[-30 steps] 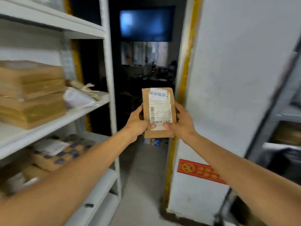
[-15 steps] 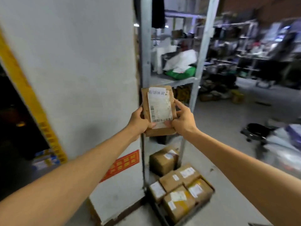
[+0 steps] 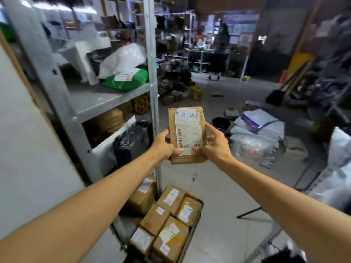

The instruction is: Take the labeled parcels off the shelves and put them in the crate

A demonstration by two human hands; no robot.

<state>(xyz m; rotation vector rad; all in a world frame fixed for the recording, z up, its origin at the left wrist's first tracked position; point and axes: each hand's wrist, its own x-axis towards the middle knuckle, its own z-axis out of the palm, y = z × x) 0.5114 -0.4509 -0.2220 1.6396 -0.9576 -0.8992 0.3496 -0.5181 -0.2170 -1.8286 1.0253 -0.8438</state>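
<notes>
Warehouse clutter fills the background: grey metal shelving point(image 3: 106, 103) on the left carrying a green plastic mailer bag point(image 3: 127, 81), and pale floor tiles point(image 3: 218, 196) strewn with heaps of bags further off. Out in front, at about chest height, a flat brown cardboard parcel with a white barcode label point(image 3: 187, 135) is held upright in the air, label facing the camera. The left hand point(image 3: 164, 147) grips its lower left edge, fingers curled behind and thumb on the front; the right hand point(image 3: 214, 147) pinches the lower right edge, thumb on the label and forefinger stretched up along the side. Below and nearer the body stands the dark crate point(image 3: 193, 227) on the floor beside the shelving post, already packed with small labelled cardboard boxes point(image 3: 165, 219). The step in hand looks like the carry to the crate. Since no open slot shows among those boxes, the parcel would probably sit best laid flat across their tops, label up, rather than pushed in on edge. Bending low and keeping both hands on it until it rests should stop it sliding off towards the crate's open side, and steering it clear of the shelving post avoids a knock.
</notes>
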